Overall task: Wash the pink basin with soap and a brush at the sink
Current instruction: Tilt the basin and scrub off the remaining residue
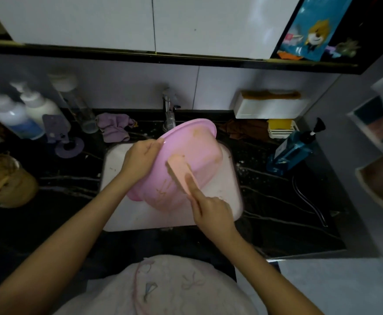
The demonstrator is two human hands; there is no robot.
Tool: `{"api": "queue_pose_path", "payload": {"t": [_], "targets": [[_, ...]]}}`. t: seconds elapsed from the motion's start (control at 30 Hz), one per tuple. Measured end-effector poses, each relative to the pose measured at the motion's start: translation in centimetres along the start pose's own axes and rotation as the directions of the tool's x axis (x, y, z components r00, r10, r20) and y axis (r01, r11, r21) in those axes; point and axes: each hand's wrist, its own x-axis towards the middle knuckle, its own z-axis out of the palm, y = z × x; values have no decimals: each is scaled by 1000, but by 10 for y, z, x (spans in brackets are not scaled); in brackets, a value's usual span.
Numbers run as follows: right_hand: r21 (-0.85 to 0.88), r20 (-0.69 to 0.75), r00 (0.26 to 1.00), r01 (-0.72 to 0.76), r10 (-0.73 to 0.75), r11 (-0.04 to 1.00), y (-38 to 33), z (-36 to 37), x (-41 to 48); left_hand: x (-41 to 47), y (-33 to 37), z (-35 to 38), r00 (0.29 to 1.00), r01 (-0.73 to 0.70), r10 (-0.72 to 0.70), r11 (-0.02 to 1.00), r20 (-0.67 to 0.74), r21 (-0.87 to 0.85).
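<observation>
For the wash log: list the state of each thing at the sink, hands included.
basin: tilted over the sink, brown smears on it.
brush: pressed on the basin's outside.
left hand: grips the basin's rim.
right hand: holds the brush.
sink: a few brown specks.
tap: flow cannot be told.
cloth: crumpled behind the sink.

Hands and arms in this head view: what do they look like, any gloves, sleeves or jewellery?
Both arms are bare as far as the picture shows, with no sleeves in view. The left hand and right hand have no gloves, and no ring, watch or bracelet shows. Lower down, the person wears a pale top with thin pink line patterns.
</observation>
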Motion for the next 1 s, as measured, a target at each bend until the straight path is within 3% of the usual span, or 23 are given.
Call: {"api": "queue_pose_path", "payload": {"t": [0.07, 0.13, 0.17, 0.23, 0.3, 0.37, 0.43, 0.47, 0.5, 0.57, 0.6, 0.7, 0.73, 0.83, 0.87, 0.9, 0.93, 1.0], "targets": [[-36, -94, 988, -126, 122, 991, 27, -3, 13, 0, 1, 2, 1000, -9, 9, 1000, -1, -11], [48, -90, 938, -333, 336, 942, 37, -15, 38, -2, 5, 6, 1000, -13, 13, 1000, 2, -15], [83, -112, 922, -363, 370, 928, 32, -13, 45, -1, 7, 8, 1000, -13, 13, 1000, 10, -11], [15, -197, 948, -254, 252, 967, 9, -1, 39, 1, 7, 7, 1000, -5, 4, 1000, 13, 5], [-58, -149, 988, -46, 37, 997, -5, 18, 10, 5, 2, 3, 1000, 0, 0, 1000, 4, -18], [-81, -67, 996, 51, -56, 995, 12, 24, -17, 3, -6, 1, 1000, 2, -1, 998, 3, -58], [-65, -111, 993, -47, 39, 997, 34, 17, -6, -1, -9, 0, 1000, 7, -8, 996, -6, -87], [10, -172, 971, -165, 164, 986, 42, 13, 11, -3, -7, 1, 1000, 9, -9, 996, -5, -90], [165, -204, 921, -301, 331, 939, 45, 8, 29, -4, -4, 3, 1000, 10, -10, 997, 0, -83], [485, -127, 811, -452, 571, 749, 32, 12, 48, -5, 2, 5, 1000, 2, -2, 1000, -9, -31], [560, -106, 789, -455, 605, 692, 17, 15, 45, -5, 1, 4, 1000, 3, -3, 1000, -22, -11], [739, -91, 836, -308, 542, 599, -26, 22, 10, -2, -4, -2, 999, -3, 2, 1000, -44, -16], [767, -76, 816, -319, 574, 556, -22, 27, 12, -3, -4, -2, 999, -5, 5, 1000, -39, -11], [832, 42, 621, -456, 783, 317, 12, 27, 56, -10, 4, 5, 1000, -14, 15, 1000, -20, 12], [847, 72, 588, -463, 806, 262, 13, 28, 63, -12, 7, 7, 999, -13, 14, 1000, -33, 23], [840, 78, 581, -476, 811, 260, 4, 30, 58, -14, 7, 7, 999, -6, 7, 999, -46, 38], [837, 75, 619, -465, 782, 288, -12, 30, 45, -14, 7, 6, 999, 0, 2, 999, -52, 49], [847, 108, 753, -411, 649, 337, -41, 25, 15, -14, 7, 5, 998, 1, 2, 999, -63, 35]]}}
